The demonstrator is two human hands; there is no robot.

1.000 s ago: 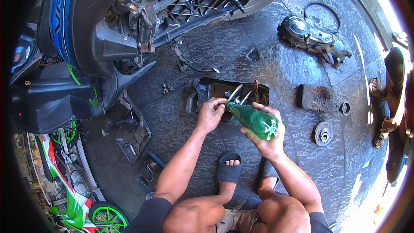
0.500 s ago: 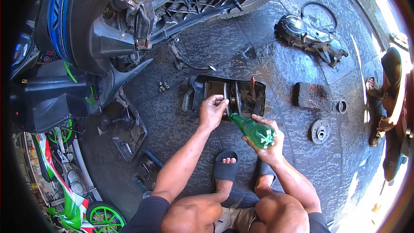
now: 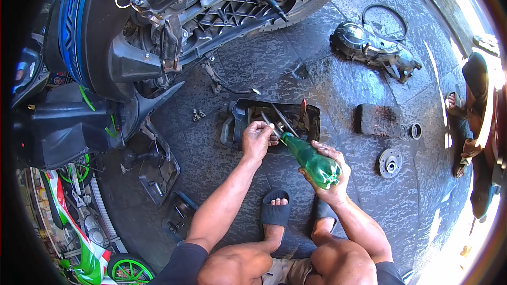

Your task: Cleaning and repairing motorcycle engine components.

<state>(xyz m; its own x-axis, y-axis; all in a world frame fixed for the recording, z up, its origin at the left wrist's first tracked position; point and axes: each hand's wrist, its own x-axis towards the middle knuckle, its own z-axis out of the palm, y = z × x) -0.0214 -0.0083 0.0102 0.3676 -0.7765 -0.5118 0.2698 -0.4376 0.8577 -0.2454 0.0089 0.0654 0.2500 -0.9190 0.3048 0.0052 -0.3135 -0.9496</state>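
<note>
on a dark tiled floor (image 3: pixel 206 153): wrapping a green bottle (image 3: pixel 318 164) in the right grip (image 3: pixel 338 182), neck-first toward 2 metal discs (image 3: pixel 284 119), at the near edge of a black tray (image 3: pixel 314 126). pinching the discs' rim in the left grip (image 3: pixel 257 142). might drop the discs by pinching loosely, or spill wide by squeezing too hard.

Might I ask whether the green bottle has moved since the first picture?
Yes; against the black tray, the bottle shifted slightly right and down the picture.

Motorcycle workshop, partly dismantled scooter (image 3: pixel 138 57), engine cover (image 3: pixel 376 48) on dark floor (image 3: pixel 338 91)
</note>
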